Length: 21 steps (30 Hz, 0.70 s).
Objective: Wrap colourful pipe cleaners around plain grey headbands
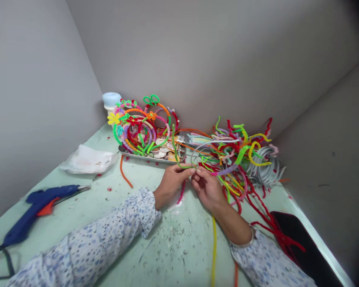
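My left hand (174,180) is closed in a pinch on a green pipe cleaner (174,147), whose free end sticks up above the fingers. Right beside it, my right hand (208,187) pinches a headband (227,170), with the fingertips of both hands nearly touching. Pink, purple and green pipe cleaner is wrapped around part of this headband, and a bare thin grey band (197,148) curves up near my fingers. Exactly where the green strand meets the band is hidden by my fingertips.
Behind my hands, finished headbands (137,123) sit on a metal tray (143,158) of flat decorations. Loose pipe cleaners (236,139) and grey hoops (266,169) pile up at right, near a black phone (305,243). A blue glue gun (26,219) and plastic bag (88,160) lie left.
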Each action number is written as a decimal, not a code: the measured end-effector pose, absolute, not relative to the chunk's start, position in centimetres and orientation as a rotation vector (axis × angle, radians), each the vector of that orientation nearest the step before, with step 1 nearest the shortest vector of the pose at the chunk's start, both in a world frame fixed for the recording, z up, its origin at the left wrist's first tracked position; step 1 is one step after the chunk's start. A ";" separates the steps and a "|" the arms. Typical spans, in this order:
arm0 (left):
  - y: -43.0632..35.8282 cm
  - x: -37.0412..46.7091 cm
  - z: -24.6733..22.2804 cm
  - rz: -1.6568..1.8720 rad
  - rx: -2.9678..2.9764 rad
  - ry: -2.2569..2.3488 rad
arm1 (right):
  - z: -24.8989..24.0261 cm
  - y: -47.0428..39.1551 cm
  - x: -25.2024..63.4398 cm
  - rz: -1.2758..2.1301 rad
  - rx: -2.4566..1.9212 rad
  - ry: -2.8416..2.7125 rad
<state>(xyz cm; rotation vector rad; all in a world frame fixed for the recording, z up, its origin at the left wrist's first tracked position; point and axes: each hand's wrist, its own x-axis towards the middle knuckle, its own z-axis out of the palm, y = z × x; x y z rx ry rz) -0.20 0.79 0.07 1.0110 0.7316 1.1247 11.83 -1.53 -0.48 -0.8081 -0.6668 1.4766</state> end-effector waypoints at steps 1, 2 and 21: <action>0.7 -0.2 0.1 1.144 1.005 0.751 | -0.5 -1.6 11.8 1.460 -0.820 -0.681; 0.7 -0.1 0.2 1.162 1.006 0.769 | -0.6 -1.6 11.8 1.438 -0.840 -0.700; 0.6 0.0 0.4 1.222 0.851 0.918 | -0.6 -3.0 10.6 0.278 -1.450 -1.421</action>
